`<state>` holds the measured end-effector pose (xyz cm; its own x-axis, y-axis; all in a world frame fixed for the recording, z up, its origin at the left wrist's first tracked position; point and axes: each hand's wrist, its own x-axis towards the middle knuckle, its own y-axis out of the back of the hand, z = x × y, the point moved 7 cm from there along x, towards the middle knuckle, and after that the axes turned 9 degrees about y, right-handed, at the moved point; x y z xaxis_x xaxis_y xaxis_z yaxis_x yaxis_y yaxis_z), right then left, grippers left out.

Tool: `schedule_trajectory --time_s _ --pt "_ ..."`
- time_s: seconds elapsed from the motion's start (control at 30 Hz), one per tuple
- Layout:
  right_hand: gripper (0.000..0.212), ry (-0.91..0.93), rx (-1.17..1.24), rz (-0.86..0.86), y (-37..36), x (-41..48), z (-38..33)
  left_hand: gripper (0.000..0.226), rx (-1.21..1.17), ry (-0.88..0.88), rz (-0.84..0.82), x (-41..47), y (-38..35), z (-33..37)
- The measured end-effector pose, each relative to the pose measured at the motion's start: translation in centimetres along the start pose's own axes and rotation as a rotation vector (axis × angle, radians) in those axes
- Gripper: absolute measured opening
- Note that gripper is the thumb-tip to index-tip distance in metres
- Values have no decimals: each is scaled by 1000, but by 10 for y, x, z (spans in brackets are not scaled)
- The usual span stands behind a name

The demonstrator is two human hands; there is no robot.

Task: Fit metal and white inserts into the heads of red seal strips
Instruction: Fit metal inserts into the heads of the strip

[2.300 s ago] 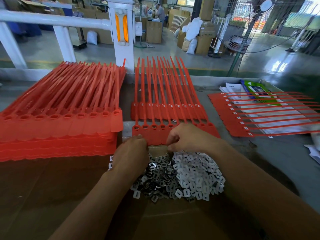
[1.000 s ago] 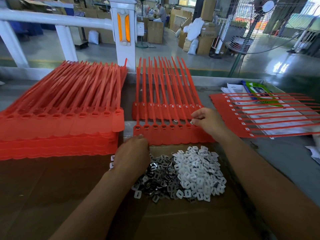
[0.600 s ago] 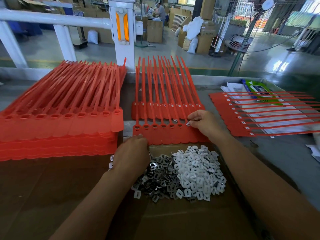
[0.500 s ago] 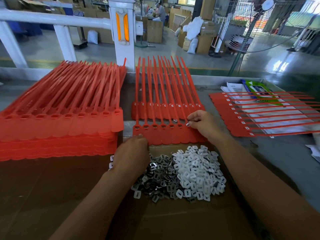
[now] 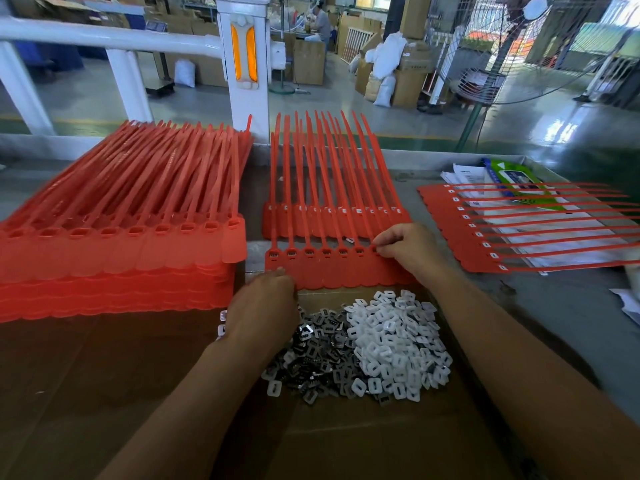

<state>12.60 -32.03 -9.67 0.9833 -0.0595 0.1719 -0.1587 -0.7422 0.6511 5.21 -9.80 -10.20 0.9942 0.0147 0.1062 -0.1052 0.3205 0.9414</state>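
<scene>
A red seal strip sheet [image 5: 346,271] lies in front of me, and several of its heads on the left hold dark metal inserts. My right hand [image 5: 407,247] has its fingertips pinched together on a head near the row's right end, with a small insert hardly visible between them. My left hand [image 5: 266,306] lies knuckles up at the sheet's near left corner. Its fingers curl down onto the edge and hide what is under them. On the cardboard below sit a pile of metal inserts [image 5: 317,351] and a pile of white inserts [image 5: 394,337].
A tall stack of red strip sheets [image 5: 121,244] fills the left. Another red sheet [image 5: 329,220] lies just behind the near one. A further sheet [image 5: 502,233] rests on papers at the right. A white railing post [image 5: 244,64] stands beyond the table.
My right hand went from the edge of the insert piles up to the row of heads, then slid slightly left along it. My left hand stayed at the sheet's corner.
</scene>
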Motion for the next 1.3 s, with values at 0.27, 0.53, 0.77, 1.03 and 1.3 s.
schedule_trajectory --time_s 0.27,0.53,0.77,1.03,1.3 --pt "22 -49 42 -9 -2 3 3 32 11 4 0 0 0 0" --pt "13 17 -57 -54 0 -3 -9 31 19 0 1 0 0 0" --pt "10 255 -167 -416 -22 -40 -66 32 17 6 -11 0 0 0" --pt "22 391 -355 -675 -61 -75 -96 33 30 4 -19 -1 0 1" --pt "11 390 -461 -652 -69 -75 -96 34 48 -2 -17 1 -1 1"
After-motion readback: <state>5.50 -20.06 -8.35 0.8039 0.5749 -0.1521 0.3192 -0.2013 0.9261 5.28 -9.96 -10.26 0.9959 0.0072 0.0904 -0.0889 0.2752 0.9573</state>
